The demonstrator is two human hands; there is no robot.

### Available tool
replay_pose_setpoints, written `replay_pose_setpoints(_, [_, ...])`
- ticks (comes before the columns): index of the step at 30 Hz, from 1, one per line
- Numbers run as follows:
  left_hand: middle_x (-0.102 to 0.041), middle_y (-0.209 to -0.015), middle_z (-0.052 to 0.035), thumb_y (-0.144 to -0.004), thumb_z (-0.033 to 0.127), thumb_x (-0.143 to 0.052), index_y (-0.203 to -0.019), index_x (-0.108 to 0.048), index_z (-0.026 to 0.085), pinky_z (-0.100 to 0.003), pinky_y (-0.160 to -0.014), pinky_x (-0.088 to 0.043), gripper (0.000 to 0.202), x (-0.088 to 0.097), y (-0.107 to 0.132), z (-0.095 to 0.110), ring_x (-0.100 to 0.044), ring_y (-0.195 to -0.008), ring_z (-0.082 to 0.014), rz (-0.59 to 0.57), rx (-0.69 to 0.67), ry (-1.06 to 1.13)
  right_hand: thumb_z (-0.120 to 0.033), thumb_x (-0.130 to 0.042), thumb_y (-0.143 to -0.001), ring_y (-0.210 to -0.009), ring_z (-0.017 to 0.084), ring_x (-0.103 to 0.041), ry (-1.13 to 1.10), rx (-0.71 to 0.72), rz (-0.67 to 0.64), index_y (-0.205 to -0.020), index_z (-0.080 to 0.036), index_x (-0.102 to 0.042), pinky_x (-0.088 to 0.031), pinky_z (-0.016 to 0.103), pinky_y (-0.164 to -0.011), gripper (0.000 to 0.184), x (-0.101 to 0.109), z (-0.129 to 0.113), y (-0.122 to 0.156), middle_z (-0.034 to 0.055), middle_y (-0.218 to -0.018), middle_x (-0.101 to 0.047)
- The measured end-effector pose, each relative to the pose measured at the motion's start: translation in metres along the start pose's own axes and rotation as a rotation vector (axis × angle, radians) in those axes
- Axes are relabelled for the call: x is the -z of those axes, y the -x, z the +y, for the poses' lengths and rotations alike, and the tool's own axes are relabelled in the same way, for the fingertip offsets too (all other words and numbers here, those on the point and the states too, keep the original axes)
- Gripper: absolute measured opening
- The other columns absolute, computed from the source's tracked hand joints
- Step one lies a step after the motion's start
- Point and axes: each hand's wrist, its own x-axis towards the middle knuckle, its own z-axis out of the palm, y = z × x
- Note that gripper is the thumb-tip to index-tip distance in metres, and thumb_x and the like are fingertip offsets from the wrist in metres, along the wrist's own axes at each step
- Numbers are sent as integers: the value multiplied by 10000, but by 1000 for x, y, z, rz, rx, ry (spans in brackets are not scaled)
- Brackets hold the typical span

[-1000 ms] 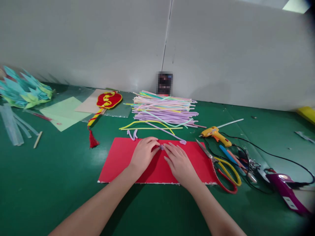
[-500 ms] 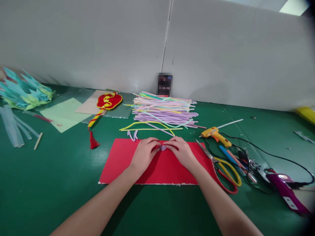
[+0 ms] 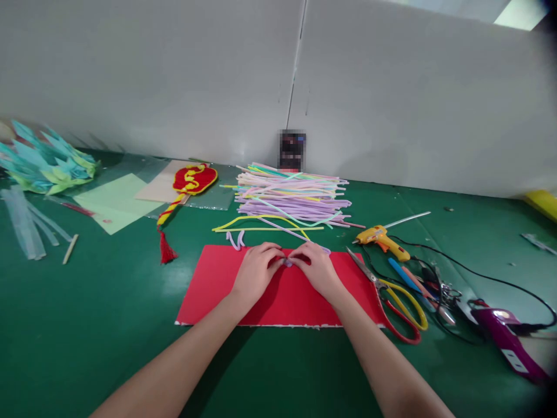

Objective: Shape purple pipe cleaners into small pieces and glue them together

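Over a red board (image 3: pixel 213 290), my left hand (image 3: pixel 259 270) and my right hand (image 3: pixel 314 268) meet fingertip to fingertip. Both are closed in a pinch on a small bent piece of purple pipe cleaner (image 3: pixel 288 263), mostly hidden by the fingers. Behind my right hand lies a longer purple pipe cleaner (image 3: pixel 287 228), its end showing past the knuckles. A zigzag-bent purple piece (image 3: pixel 236 240) rests at the board's back edge. Scissors with red and yellow handles (image 3: pixel 383 284) lie partly on the board's right side.
A pile of pastel pipe cleaners (image 3: pixel 291 197) lies behind the board. On the right are a yellow glue gun (image 3: pixel 383 239) with its cord and a purple corded tool (image 3: pixel 505 337). A red fan-shaped craft (image 3: pixel 194 180) with a tassel and blue-green paper leaves (image 3: pixel 47 162) are left.
My right hand has shifted slightly left, uncovering a purple pipe cleaner end behind it. Both hands keep pinching the small purple piece.
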Motion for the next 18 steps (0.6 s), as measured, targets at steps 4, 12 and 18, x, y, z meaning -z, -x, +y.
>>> replay_pose_setpoints(4, [-619, -976, -33, -784, 219, -568, -827, -633, 219, -362, -822, -450, 79, -2, -4, 0, -575, -927, -192, 13, 51, 19, -216, -569, -791, -770, 170, -559, -22, -3, -2, -772, -218, -641, -442, 299, -722, 74, 0, 0, 0, 20, -762, -617])
replay_pose_setpoints(12, [-609, -1015, -32, -767, 201, -582, -769, -634, 217, -372, -846, -432, 55, -4, -4, 1, -561, -955, -202, 15, 100, 33, -232, -564, -793, -752, 170, -561, -32, -14, -7, -753, -217, -636, -439, 298, -701, 84, 1, 0, -1, 19, -749, -613])
replay_pose_setpoints(18, [-608, -1008, -26, -760, 186, -588, -753, -619, 212, -361, -834, -430, 41, -2, -5, 1, -558, -958, -200, 5, 96, 28, -242, -583, -783, -756, 163, -549, -20, -45, -16, -740, -212, -629, -428, 287, -701, 70, 0, -1, -1, 13, -746, -604])
